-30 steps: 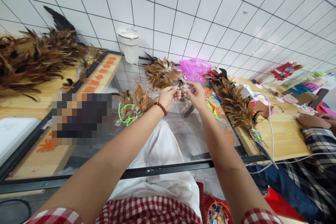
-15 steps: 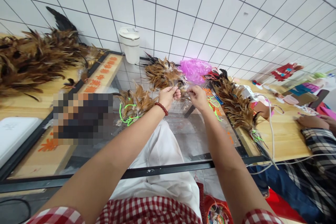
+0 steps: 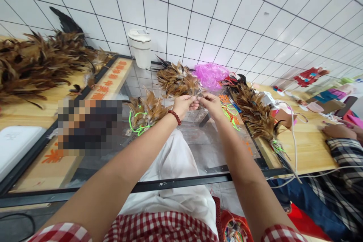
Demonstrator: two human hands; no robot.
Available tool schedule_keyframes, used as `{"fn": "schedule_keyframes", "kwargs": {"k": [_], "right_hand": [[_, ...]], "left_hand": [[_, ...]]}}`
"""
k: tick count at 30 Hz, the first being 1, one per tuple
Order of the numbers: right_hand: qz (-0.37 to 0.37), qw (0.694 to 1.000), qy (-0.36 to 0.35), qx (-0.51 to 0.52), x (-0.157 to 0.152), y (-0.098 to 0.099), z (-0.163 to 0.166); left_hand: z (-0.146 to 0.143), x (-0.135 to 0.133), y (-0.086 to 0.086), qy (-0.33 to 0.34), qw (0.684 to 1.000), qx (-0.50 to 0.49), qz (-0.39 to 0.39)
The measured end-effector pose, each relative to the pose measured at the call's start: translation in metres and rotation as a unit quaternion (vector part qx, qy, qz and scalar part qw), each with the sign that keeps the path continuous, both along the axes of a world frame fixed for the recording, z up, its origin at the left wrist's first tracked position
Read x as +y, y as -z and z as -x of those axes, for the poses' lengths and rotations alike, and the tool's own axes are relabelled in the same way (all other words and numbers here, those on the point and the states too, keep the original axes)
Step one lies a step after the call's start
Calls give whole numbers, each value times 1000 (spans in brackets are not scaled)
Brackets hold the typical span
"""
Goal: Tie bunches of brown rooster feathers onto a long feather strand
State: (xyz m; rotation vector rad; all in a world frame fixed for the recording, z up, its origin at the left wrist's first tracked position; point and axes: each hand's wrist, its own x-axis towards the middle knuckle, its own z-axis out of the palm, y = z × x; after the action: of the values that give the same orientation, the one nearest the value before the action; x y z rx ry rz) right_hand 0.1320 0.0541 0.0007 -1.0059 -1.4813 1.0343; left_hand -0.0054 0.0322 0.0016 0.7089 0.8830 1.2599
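Note:
My left hand [image 3: 183, 106], with a dark red bead bracelet [image 3: 174, 117] at the wrist, is closed in a pinch over the glass table [image 3: 193, 151]. Brown feather tips [image 3: 193, 84] stick up from its fingers, though they blend into the pile behind. Close against it, my right hand [image 3: 210, 104] pinches too; what lies between its fingertips is too small to make out. Behind the hands sits a brown feather pile [image 3: 174, 79]. Left of my left hand lies a feather bunch [image 3: 151, 107] with bright green cord [image 3: 137, 130].
A white lidded cup [image 3: 140, 49] and pink plastic bag [image 3: 211, 75] stand by the tiled wall. A long feather bundle [image 3: 255, 109] lies right, near a white cable [image 3: 294, 140]. More feathers [image 3: 36, 64] cover the left table. Another person's sleeve [image 3: 344, 155] is far right.
My right hand has moved left and slightly down, closing the gap to my left hand. The fingertips of both hands now meet or nearly meet.

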Motion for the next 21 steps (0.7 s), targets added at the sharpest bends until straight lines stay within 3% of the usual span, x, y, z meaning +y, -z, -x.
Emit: {"fn": "schedule_keyframes", "kwargs": {"k": [6, 11, 15, 18, 21], "right_hand": [[-54, 998, 14, -37, 4, 0, -5], [10, 999, -44, -24, 1, -3, -6], [-12, 998, 46, -30, 6, 0, -9], [-36, 980, 117, -155, 11, 3, -17], [-66, 937, 130, -319, 12, 4, -24]], "left_hand": [[0, -1, 3, 38, 997, 56, -32], [0, -1, 5, 88, 988, 112, -51], [0, 0, 5, 50, 994, 81, -46], [-1, 2, 6, -9, 999, 32, -35], [-1, 5, 8, -45, 998, 4, -34]]}}
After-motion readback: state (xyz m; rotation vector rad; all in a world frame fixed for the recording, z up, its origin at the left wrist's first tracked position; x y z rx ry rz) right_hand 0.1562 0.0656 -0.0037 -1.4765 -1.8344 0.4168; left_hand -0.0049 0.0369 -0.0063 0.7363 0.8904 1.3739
